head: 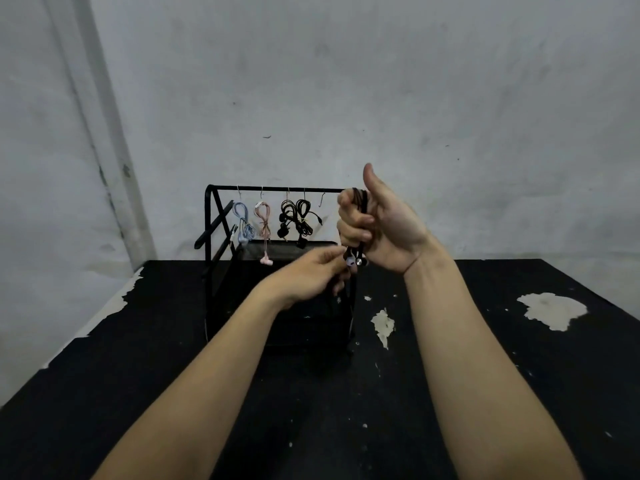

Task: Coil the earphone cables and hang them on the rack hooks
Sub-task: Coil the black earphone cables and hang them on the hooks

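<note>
My right hand (377, 223) is raised in front of the black rack (212, 216), thumb up, its fingers curled round a black earphone cable (363, 206) wound over them. The earbuds (356, 262) dangle below that hand. My left hand (311, 277) pinches the loose cable end just under the earbuds. On the rack's top bar hang a blue coil (242, 221), a pink coil (264, 220) and two black coils (298, 216), each on its own hook. One empty hook (322, 199) hangs at the bar's right, next to my right hand.
The rack stands on a black table (138, 358) with peeled pale patches (552, 310), close to a grey wall. The table's left edge runs diagonally at the lower left.
</note>
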`<state>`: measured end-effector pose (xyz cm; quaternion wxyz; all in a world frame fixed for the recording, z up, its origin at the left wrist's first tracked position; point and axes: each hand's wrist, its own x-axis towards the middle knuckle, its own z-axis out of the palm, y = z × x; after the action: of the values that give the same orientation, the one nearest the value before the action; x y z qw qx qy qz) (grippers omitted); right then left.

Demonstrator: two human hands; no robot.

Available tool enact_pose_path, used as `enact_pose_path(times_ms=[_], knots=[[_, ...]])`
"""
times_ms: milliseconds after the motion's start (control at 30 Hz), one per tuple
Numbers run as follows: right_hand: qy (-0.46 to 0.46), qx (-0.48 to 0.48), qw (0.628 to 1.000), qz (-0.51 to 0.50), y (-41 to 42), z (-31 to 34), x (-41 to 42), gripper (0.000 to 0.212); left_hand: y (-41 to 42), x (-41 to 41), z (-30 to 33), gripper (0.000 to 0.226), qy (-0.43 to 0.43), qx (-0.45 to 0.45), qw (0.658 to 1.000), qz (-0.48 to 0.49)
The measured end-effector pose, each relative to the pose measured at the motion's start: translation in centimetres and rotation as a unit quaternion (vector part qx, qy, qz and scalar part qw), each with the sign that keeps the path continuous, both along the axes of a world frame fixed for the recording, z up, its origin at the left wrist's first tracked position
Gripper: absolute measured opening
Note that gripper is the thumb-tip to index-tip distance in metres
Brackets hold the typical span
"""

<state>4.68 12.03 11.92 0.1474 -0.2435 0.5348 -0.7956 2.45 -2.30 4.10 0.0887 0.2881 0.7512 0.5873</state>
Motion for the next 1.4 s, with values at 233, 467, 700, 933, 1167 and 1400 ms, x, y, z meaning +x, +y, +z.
enact_pose_path(times_ms=[233,467,700,933,1167,1400], knots=[[-0.023,-0.047,0.991,-0.124,0.7,-0.3,-1.3,0.055,0.5,2.2,-0.4,0.028,-0.074,-0.173,0.965,-0.181],[-0.022,0.028,0.979,-0.203,0.6,-2.5,-2.4,0.056,-0.6,3.8,4.2,0.026,-0.024,-0.223,0.956,-0.191],[-0.157,-0.061,0.950,-0.262,0.4,-3.7,-4.0,0.042,-2.2,4.0,6.8,0.030,0.002,-0.254,0.949,-0.187],[-0.218,-0.169,0.932,-0.236,0.8,-3.1,-4.8,0.041,-1.0,4.9,4.4,0.028,-0.073,-0.373,0.886,-0.266],[-0.104,0.113,0.961,-0.229,0.0,-4.9,-3.5,0.036,-3.0,3.2,6.4,0.024,-0.040,-0.198,0.966,-0.164],[-0.058,0.185,0.980,-0.051,0.4,-5.4,-0.9,0.058,-4.3,0.8,6.8,0.021,0.036,-0.091,0.995,0.010]])
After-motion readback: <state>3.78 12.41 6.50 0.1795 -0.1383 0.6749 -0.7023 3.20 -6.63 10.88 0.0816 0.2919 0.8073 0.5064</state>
